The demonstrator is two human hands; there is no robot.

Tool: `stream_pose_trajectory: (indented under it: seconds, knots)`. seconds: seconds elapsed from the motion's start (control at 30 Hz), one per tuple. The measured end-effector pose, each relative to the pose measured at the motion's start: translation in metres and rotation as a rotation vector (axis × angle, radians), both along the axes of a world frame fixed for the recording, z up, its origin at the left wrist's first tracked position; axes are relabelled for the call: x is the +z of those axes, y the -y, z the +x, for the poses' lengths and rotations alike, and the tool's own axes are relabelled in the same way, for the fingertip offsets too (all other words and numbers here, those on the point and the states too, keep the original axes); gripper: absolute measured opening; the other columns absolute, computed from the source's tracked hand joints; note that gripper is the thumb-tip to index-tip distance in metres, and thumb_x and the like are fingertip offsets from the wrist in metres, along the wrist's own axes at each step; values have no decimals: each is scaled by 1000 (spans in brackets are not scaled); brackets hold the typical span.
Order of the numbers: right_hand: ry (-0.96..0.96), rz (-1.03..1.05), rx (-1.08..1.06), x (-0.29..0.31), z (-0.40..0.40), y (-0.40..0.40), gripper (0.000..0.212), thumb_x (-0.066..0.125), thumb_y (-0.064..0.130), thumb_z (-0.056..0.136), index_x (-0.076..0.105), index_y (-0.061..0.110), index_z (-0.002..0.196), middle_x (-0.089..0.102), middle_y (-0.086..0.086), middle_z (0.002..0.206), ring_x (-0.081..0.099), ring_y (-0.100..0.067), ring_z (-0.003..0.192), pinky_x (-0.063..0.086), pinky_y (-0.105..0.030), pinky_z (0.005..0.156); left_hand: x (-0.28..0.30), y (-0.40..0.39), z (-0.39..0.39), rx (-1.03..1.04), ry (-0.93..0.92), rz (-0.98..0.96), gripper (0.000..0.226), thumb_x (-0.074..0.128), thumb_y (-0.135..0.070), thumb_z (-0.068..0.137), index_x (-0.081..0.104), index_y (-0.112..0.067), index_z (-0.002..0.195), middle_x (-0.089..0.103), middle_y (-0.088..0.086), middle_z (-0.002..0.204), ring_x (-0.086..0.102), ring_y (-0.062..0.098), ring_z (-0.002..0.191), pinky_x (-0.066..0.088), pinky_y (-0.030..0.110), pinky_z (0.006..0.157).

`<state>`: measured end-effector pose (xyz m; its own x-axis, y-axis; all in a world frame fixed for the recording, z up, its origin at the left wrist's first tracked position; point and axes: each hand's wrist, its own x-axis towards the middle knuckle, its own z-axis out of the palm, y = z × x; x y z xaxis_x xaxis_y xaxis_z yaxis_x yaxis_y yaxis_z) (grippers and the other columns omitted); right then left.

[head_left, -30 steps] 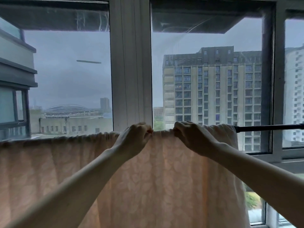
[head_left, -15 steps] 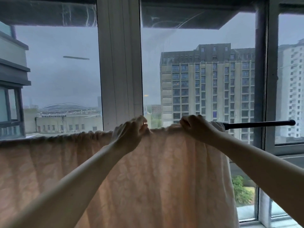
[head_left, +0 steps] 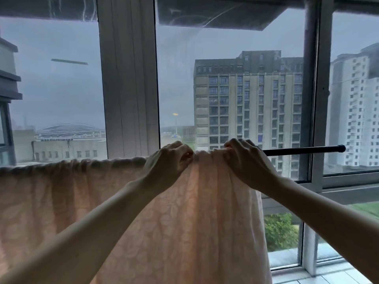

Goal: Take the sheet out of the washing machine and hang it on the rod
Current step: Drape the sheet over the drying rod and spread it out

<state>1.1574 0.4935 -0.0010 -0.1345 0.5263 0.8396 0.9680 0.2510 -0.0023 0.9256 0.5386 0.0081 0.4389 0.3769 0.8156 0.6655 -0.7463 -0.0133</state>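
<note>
A pale pink patterned sheet (head_left: 201,222) hangs draped over a black rod (head_left: 303,151) that runs across the window. The sheet covers the rod from the left edge of view to just right of centre; only the rod's right end shows bare. My left hand (head_left: 168,162) grips the bunched top fold of the sheet on the rod. My right hand (head_left: 246,160) grips the same fold a short way to the right, near the sheet's right edge. The washing machine is out of view.
Large window panes with white frames (head_left: 129,78) stand right behind the rod. A dark frame post (head_left: 309,99) rises near the rod's right end. A window sill (head_left: 348,189) runs at the lower right. Tall buildings show outside.
My view has shifted slightly left and down. My right hand has slid left along the rod, so both hands sit closer together and the sheet's top edge is more bunched between them.
</note>
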Motion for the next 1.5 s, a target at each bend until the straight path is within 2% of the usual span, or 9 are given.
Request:
stream_pose_trajectory:
  seconds: [0.13, 0.27, 0.43, 0.6, 0.97, 1.1, 1.2, 1.3, 1.5]
  knots:
    - [37, -39, -111, -7, 8, 6, 50, 60, 46, 84, 46, 20, 125, 56, -4, 121, 53, -23, 106, 49, -45, 84, 5, -1, 19, -43, -13, 13, 16, 58, -33, 93, 61, -24, 106, 64, -10, 109, 65, 8, 88, 49, 24, 68]
    - [68, 50, -359, -17, -5, 2, 54, 50, 59, 82, 46, 22, 122, 51, -4, 121, 50, -27, 106, 47, -43, 80, 6, -7, 33, -99, -59, -15, 23, 55, -42, 93, 61, -27, 110, 64, -13, 108, 64, 7, 83, 55, 30, 74]
    - [21, 55, -401, -19, -20, -12, 39, 59, 26, 81, 49, 15, 117, 51, -13, 114, 49, -35, 101, 54, -41, 59, 9, -17, 35, -150, -24, -22, 21, 62, -40, 88, 68, -26, 104, 67, -13, 100, 63, 6, 79, 55, 31, 73]
    - [92, 80, -243, -6, -15, -16, 23, 57, -6, 81, 63, 7, 99, 60, -9, 99, 52, -25, 92, 50, -32, 74, 13, -26, 29, -224, -11, -47, 16, 68, -33, 86, 72, -22, 95, 68, -8, 89, 64, 9, 78, 55, 33, 72]
    - [-112, 198, -240, 62, 55, -31, 20, 46, 1, 91, 63, 6, 81, 60, -9, 81, 55, -21, 76, 44, -29, 65, 28, -35, 33, -194, 221, -68, 6, 68, -20, 86, 71, -17, 82, 69, -7, 76, 61, 4, 65, 35, 3, 61]
    - [-158, -18, -463, 57, 96, -28, 16, 57, 3, 84, 61, 18, 77, 67, -10, 84, 64, -28, 84, 50, -33, 68, 32, -36, 40, -126, 143, -134, 6, 68, -21, 85, 73, -23, 82, 62, -15, 65, 63, 7, 66, 48, 19, 66]
    - [-127, -245, -314, 47, 92, -14, 18, 64, 8, 83, 67, 12, 100, 69, -8, 106, 66, -19, 96, 53, -32, 88, 29, -31, 51, -99, 36, -191, 14, 63, -34, 88, 72, -24, 83, 62, -16, 72, 61, 5, 71, 47, 25, 67]
    - [-98, -277, -58, 42, 75, 0, 22, 56, 4, 88, 68, 11, 104, 65, 4, 109, 61, 12, 75, 48, -6, 73, 30, -24, 61, -166, -56, -232, 18, 63, -43, 87, 72, -27, 88, 62, -20, 80, 57, -7, 73, 44, 22, 67]
    - [-47, -199, 126, 34, 77, -8, 11, 62, 15, 89, 70, 16, 97, 71, 3, 92, 61, 1, 81, 42, -1, 74, 33, -16, 80, -144, -58, -193, 8, 73, -37, 81, 72, -30, 80, 60, -21, 70, 61, -5, 71, 50, 25, 69]
